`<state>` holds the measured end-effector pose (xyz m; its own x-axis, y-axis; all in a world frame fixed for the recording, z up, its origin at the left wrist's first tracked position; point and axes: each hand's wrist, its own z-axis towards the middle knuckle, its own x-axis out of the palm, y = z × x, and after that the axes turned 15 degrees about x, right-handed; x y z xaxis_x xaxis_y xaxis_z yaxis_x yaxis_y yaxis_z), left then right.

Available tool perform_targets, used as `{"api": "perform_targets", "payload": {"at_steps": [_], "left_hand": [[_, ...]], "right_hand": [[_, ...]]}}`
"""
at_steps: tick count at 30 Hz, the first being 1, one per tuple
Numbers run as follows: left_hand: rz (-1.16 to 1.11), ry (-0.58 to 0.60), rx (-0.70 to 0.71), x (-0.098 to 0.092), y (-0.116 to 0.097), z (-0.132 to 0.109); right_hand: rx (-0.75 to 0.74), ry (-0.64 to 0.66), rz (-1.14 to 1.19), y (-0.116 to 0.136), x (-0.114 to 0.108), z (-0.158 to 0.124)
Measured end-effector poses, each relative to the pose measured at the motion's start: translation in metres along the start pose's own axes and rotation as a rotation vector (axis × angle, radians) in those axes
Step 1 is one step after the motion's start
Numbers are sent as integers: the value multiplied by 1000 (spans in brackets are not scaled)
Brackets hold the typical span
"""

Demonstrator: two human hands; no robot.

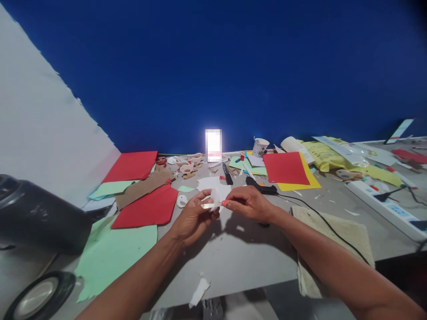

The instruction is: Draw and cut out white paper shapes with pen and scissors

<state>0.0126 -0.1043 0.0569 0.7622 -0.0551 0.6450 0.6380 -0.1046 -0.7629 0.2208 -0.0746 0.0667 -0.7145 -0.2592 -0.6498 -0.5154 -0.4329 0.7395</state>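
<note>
My left hand (194,222) is closed on a small white paper piece (217,194), held up above the table. A thin pale strip (211,206) runs level from my left thumb to my right fingertips, with a small red end by the right thumb. My right hand (251,203) pinches that red end; the strip's exact kind does not show. Behind the hands lie more white paper (207,182) and a black marker-like pen (227,173). Just beyond my right hand is a black-handled tool (262,186) with a cord, partly hidden.
Red sheets (147,208), green paper (116,253) and corrugated cardboard (145,187) lie left. A black cylinder (43,215) stands far left. Right are a cloth (347,231), a power strip (388,209) and a paper cup (260,147). A lit phone-like screen (213,146) stands against the blue wall.
</note>
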Motion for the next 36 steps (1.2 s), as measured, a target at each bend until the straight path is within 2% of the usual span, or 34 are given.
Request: {"api": "perform_targets", "payload": {"at_steps": [5,16,21,36], "left_hand": [[9,-5,-8,0,1,-1],[-4,68,34,0,0,-4],[57,91,41,1,-2,-4],[113,131,51,-1,-2,-5]], "right_hand": [[-10,-53,-9,-1,0,0],[-3,-27,91,-8,-5,4],[-35,-14,82,-7,-3,3],[-5,39,103,-8,-7,4]]}}
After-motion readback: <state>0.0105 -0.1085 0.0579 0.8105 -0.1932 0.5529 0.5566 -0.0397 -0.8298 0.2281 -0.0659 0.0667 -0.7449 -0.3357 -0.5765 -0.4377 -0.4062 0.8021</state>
